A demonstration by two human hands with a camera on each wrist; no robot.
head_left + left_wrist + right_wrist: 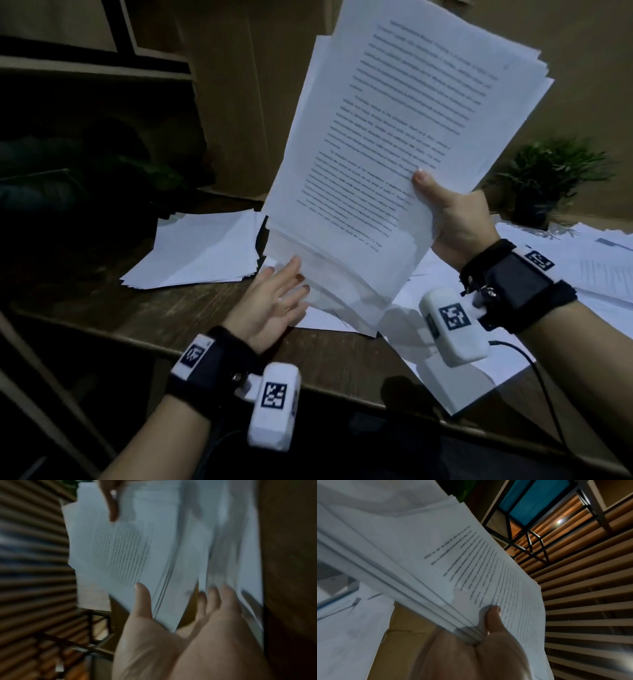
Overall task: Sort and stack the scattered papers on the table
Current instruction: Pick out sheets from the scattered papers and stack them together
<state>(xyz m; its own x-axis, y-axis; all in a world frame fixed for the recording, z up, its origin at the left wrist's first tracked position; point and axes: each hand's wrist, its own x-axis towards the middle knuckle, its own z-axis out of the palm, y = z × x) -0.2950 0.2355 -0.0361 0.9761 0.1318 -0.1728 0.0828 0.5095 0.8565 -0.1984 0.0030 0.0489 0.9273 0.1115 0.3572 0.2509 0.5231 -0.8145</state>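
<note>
White paper is gathered into a thick sheaf (394,154), lifted off the dark wooden table (191,315) and tilted up, its printed top page facing the person. By the look of things the sorting is partly done: a rough pile of sheets (202,250) lies on the table beyond the left hand, its edges uneven, while more loose sheets (589,270) lie spread on the table past the right hand and under both wrists. Those scattered sheets remain to be collected, and the piles probably need squaring and joining.

The right hand (452,219) pinches the sheaf at its lower right edge, thumb (493,616) pressed on the printed page, the other fingers hidden behind the stack. The left hand (274,305) is spread flat with straight fingers (214,601), palm turned toward the sheaf's lower edge; its fingertips seem to touch or nearly touch the fanned bottom sheets, though blur makes real contact hard to confirm. It grips nothing. A small potted plant (551,174) stands beyond the right hand, well clear of the papers
</note>
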